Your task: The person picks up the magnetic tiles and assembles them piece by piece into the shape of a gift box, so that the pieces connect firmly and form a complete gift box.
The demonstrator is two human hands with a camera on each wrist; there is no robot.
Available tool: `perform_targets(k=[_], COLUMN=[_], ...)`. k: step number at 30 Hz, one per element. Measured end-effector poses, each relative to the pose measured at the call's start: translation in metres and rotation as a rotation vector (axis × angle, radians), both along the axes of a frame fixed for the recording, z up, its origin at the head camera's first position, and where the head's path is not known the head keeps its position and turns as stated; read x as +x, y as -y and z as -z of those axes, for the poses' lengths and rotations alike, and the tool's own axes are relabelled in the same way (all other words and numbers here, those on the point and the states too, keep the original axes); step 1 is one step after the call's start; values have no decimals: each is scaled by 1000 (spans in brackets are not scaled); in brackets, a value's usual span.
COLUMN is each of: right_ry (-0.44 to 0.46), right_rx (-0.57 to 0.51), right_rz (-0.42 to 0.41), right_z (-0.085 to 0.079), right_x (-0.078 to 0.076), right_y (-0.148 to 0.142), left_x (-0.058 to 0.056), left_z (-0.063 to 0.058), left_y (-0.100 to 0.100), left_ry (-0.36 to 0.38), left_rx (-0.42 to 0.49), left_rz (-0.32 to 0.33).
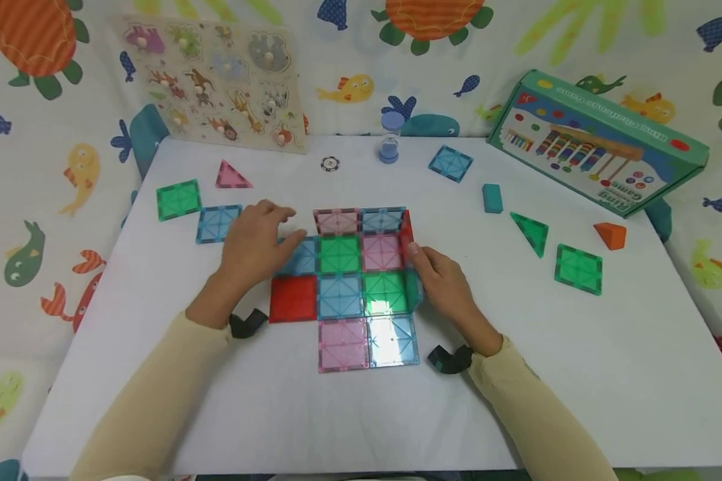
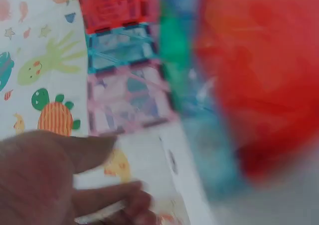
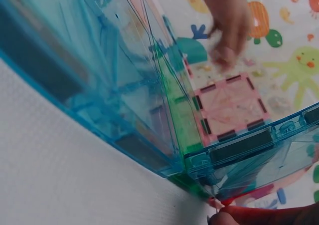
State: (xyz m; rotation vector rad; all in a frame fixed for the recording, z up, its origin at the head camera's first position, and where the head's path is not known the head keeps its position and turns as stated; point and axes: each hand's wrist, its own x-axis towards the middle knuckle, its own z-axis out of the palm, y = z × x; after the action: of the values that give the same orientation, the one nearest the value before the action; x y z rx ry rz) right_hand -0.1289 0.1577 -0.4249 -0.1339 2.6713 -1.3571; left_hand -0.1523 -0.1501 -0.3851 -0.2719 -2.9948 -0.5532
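Flat magnetic tiles lie joined in the table's middle, among them a green tile [image 1: 339, 254], a pink tile [image 1: 343, 344] and a red tile [image 1: 293, 298]. Along their back edge stand an upright pink tile [image 1: 337, 222] and an upright blue tile [image 1: 382, 220]. On the right side, my right hand [image 1: 448, 284] pinches the standing red tile [image 1: 406, 234] near its edge; a standing blue tile [image 1: 414, 288] adjoins it. My left hand [image 1: 255, 240] hovers with loosely spread fingers over the flat blue tile [image 1: 301, 257], holding nothing. The left wrist view is blurred.
Loose tiles lie left, including a green square [image 1: 178, 200] and a pink triangle [image 1: 232, 176]. To the right are a green triangle [image 1: 530, 234], green square [image 1: 579, 269] and orange block [image 1: 610, 236]. Behind stand an animal puzzle board [image 1: 216, 87], sand timer [image 1: 390, 138] and green box [image 1: 598, 141].
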Motion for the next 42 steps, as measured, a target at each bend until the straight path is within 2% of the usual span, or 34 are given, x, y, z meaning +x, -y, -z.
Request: perform_targets(k=[3,6,8,11,13,19,25,27,31,35,39,42], right_ry=[6,-3,-7,-11,-8,0,-2,-8,-10,-1,-2,-5], right_rx=[6,-2,-7,-15,-23,-55,-69,-68,-65,-62,-68,-70], right_rz=[9,9,10,11,7,25,12,15,23,-1,-8,-5], right_z=[-4,-7,-9,-9,-9,-7,-6,-5,-2,0,1,1], right_x=[3,3,3,2,1,0,0,0,1,0,-1,-1], right_y=[-4,-7,-9,-12,-13,-15,-14,-14,-14,-9,-6,-4], left_x=[33,64,77,87,89,83,78,72,57,52,50,48], left_z=[9,17,21,24,23,18,16,16,18,17,15,14], left_y=[14,14,9,2,0,4,11,9,-1,-13,-24,-27], left_ry=[14,-12,-45,-59,-17,183,240,279,329,289,270,278], left_rx=[-134,-213,-205,-123,-38,278,532,581,600,564,541,540], left_rz=[-57,-63,-52,-45,-62,-147,-241,-239,-148,-54,-10,-3])
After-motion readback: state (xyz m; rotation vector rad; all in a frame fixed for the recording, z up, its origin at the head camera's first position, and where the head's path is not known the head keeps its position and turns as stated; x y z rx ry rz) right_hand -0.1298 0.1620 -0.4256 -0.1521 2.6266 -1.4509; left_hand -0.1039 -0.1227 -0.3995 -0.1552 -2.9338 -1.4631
